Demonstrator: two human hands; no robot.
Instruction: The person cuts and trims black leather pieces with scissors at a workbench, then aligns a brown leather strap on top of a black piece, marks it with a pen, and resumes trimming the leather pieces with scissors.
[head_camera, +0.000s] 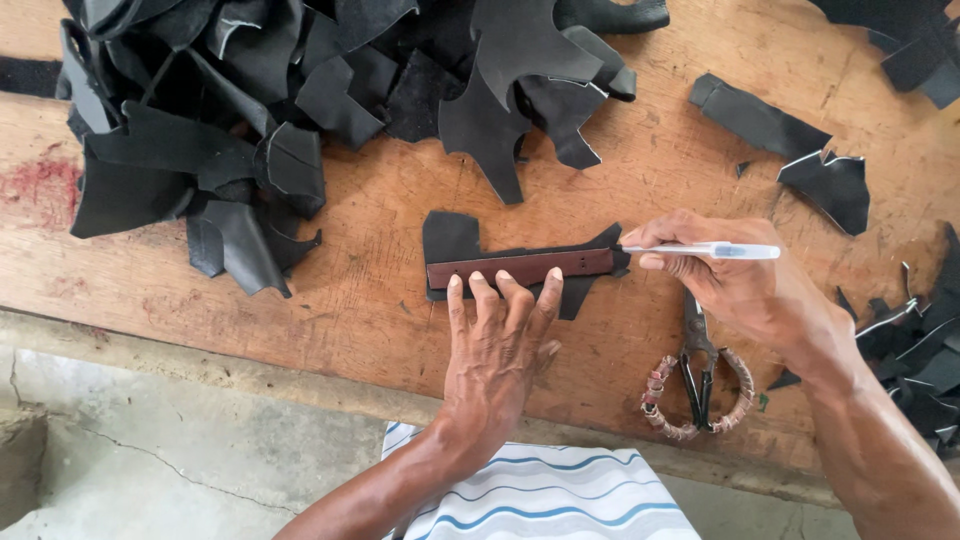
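So the left hand (497, 340) is flat with fingers spread, fingertips pressing a long brown strip (520, 267) down onto a black leather piece (452, 240) in the middle of the wooden workbench (380, 300). The right hand (735, 280) is pinched around a white pen (712, 250), tip touching the right end of the strip. Scissors (698, 375) with wrapped handles sit near the right wrist, and there's a big pile of black leather scraps (280, 90) at the far left.
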